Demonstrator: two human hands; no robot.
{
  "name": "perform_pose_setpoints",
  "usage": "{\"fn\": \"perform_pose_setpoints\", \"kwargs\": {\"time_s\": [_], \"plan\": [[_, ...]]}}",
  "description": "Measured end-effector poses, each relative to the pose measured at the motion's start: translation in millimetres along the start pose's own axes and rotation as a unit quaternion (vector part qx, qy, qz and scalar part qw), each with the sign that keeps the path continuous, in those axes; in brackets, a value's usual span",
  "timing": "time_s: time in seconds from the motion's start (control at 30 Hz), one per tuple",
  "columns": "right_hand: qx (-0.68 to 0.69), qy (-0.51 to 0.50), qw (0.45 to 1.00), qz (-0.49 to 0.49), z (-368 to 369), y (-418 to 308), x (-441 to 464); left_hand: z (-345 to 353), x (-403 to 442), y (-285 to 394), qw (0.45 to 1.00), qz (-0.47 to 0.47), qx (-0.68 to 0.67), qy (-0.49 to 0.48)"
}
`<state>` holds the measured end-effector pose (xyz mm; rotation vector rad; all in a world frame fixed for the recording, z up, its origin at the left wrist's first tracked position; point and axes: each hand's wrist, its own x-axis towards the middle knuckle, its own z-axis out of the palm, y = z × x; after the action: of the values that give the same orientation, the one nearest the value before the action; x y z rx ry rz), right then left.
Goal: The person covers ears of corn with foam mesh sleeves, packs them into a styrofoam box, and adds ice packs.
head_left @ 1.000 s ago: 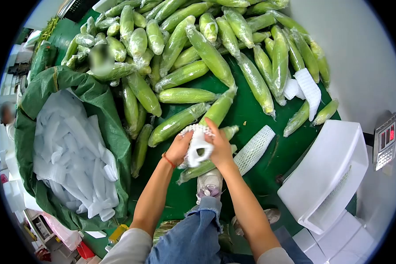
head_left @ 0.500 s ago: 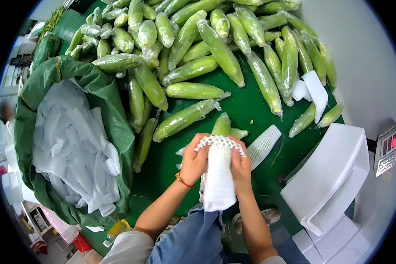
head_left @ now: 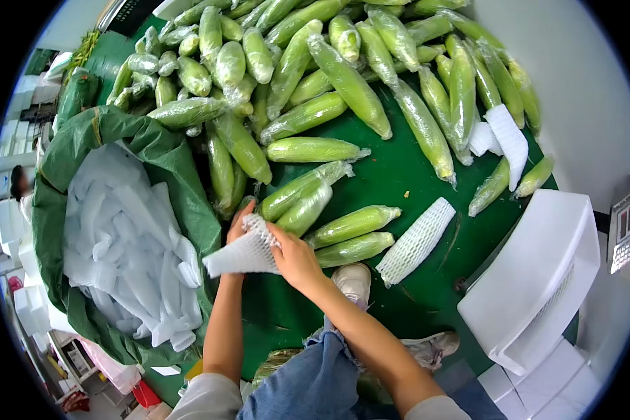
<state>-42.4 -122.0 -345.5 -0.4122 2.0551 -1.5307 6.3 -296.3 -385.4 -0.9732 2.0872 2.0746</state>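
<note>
We see, at left, a green sack (head_left: 191, 189) of loose foam sleeves (head_left: 126, 259) | our left hand (head_left: 238, 225) grips one side of a white foam net sleeve (head_left: 245, 253) | our right hand (head_left: 297, 259) pinches its other side | a film-wrapped corn ear (head_left: 308, 208) lies just beyond | two more ears (head_left: 353, 226), then a mesh sleeve (head_left: 418, 241), lie on green floor (head_left: 399, 329)

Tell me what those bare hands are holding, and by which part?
A white, tube-shaped foam-net sleeve, held at its wider mouth: the left hand on one side, the right hand on the other.
</note>
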Motion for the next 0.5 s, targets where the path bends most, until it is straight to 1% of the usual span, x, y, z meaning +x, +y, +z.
{"fn": "perform_pose_setpoints", "kwargs": {"time_s": [0.03,0.1,0.17,0.2,0.23,0.27,0.3,0.37,0.43,0.5], "plan": [[-0.022,0.024,0.999,-0.005,-3,1,5,10,11,8,0.999,0.022,0.030,-0.029],[-0.026,0.027,0.999,0.016,-18,7,10,21,22,11,0.990,-0.003,0.133,-0.044],[-0.022,-0.008,0.998,0.054,-36,9,4,38,8,22,0.963,0.085,0.256,-0.002],[-0.029,-0.032,0.996,0.079,-41,10,-5,48,-12,29,0.939,0.135,0.309,0.061],[-0.036,-0.056,0.992,0.103,-43,8,-16,52,-32,29,0.919,0.186,0.335,0.090],[-0.010,-0.032,0.996,0.080,-42,5,-29,56,-52,27,0.908,0.220,0.344,0.099],[0.019,-0.008,0.998,0.053,-30,16,-43,61,-71,22,0.902,0.230,0.351,0.101],[0.040,-0.030,0.994,0.094,-29,11,-65,69,-105,10,0.956,0.114,0.263,0.057],[0.009,-0.015,0.995,0.100,-30,22,-79,73,-117,-3,0.966,0.088,0.243,-0.011],[-0.038,0.012,0.991,0.124,-51,16,-83,87,-103,18,0.933,0.165,0.318,-0.045]]}}
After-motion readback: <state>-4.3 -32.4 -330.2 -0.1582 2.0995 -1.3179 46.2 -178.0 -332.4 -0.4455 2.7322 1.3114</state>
